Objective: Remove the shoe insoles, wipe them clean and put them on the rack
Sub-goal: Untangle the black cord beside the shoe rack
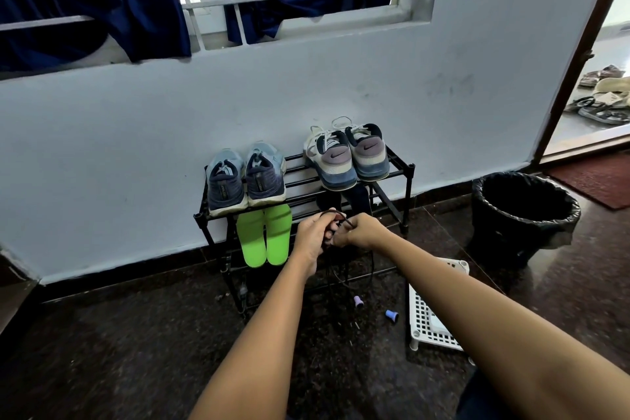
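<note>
Bare left forearm (259,334) and right forearm (494,310), dark blue clothing (476,399).

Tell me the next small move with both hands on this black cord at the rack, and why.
Probably lift the black cord away and lay it on the floor beside the rack. Left hand and right hand both grip its loop, and its tail hangs across the lower shelf, where the green insoles and dark insoles already lie.
</note>
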The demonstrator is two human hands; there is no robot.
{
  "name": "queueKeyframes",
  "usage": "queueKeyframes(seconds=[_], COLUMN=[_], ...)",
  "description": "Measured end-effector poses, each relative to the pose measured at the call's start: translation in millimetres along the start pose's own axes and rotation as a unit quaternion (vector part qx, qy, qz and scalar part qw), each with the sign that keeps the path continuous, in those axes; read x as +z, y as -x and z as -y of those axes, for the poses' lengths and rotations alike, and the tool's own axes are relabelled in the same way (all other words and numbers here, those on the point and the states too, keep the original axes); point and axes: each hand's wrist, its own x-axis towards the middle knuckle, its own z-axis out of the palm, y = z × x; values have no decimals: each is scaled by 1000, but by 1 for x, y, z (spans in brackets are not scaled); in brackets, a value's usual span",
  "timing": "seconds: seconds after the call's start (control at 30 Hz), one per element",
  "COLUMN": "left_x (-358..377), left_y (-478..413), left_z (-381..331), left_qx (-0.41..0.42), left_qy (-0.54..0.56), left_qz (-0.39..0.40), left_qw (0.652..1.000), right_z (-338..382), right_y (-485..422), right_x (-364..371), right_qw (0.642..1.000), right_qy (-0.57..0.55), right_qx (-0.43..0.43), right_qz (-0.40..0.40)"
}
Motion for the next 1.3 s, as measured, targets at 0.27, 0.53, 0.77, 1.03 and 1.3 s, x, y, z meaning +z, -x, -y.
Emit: queueKeyframes(seconds=[0.27, 0.53, 0.77, 1.03, 1.3], left_x=[-10, -56, -54, -24, 13], left_y=[-6, -13, -16, -12, -12], left_z=[5, 42, 45, 34, 7], left_qx=[-5, -128, -117, -55, 66], left_qy=[-32, -248, -298, -437, -255], left_qz=[-113, -238, -168, -74, 43], left_qw=[993, 930, 932, 895, 964], right_z=[19, 45, 55, 64, 68], right_y=[11, 8, 10, 20, 28], right_x=[-18, -58, -71, -65, -62], right_qw=[998, 843, 883, 947, 996], right_qy=[-62, -536, -461, -310, -77], right_qx=[5, -37, -54, -64, -38], right_qz=[7, -31, -65, -54, -21])
